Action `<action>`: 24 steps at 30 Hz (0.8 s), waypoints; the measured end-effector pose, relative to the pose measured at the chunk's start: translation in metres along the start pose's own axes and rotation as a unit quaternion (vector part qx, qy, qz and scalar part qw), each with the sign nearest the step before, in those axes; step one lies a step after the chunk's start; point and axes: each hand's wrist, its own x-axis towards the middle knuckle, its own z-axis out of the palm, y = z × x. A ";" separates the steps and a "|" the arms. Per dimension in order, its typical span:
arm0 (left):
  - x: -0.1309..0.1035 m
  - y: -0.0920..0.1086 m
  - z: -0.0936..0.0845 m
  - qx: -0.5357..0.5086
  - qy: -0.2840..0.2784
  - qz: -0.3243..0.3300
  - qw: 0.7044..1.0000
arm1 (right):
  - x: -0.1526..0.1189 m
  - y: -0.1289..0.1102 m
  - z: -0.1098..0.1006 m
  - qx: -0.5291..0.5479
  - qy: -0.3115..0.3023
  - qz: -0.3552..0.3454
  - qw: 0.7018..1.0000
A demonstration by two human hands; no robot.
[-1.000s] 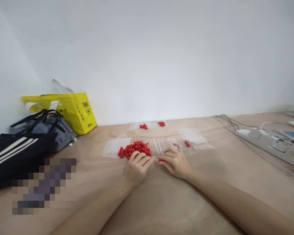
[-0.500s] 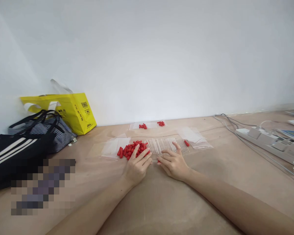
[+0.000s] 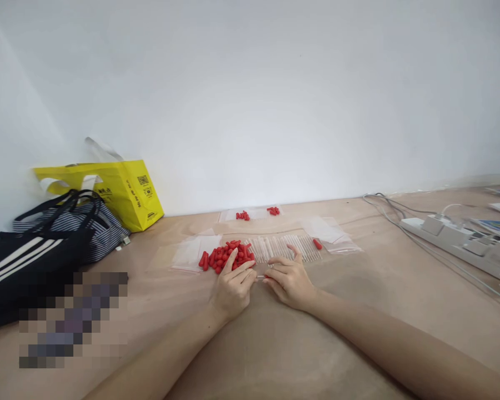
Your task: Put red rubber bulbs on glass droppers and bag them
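My left hand [image 3: 232, 288] pinches one end of a thin clear dropper tube [image 3: 260, 276], just above the table. The fingertips of my right hand [image 3: 292, 282] close on a red rubber bulb at the tube's other end; only a sliver of that bulb shows. Beyond my left fingers lies a pile of red rubber bulbs [image 3: 219, 258], partly covered by that hand. Behind my right hand many clear tubes [image 3: 278, 248] lie side by side in a row. One loose red bulb [image 3: 317, 244] rests at the row's right end.
Clear plastic bags [image 3: 195, 249] lie left of the pile, with more bags [image 3: 331, 233] on the right. Further back, small groups of bulbs [image 3: 242, 215] sit on plastic. A yellow bag [image 3: 144, 194] and dark bag [image 3: 29, 266] stand left; a power strip [image 3: 416, 229] with cables lies right.
Both hands have shifted slightly, and the right hand has come a little nearer the left. The gap along the tube between them has narrowed.
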 end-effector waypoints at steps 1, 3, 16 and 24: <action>0.000 0.000 0.000 -0.002 0.001 -0.002 1.000 | 0.000 0.000 0.001 0.007 0.001 0.002 1.000; 0.001 0.001 0.000 -0.006 0.003 -0.006 1.000 | 0.001 -0.001 0.002 0.019 0.000 0.005 1.000; 0.000 -0.002 0.000 -0.003 0.001 -0.016 1.000 | -0.003 0.016 -0.014 -0.011 -0.027 0.065 0.997; 0.001 0.000 0.000 0.000 -0.001 -0.009 1.000 | -0.001 0.012 -0.008 -0.011 -0.038 0.041 0.998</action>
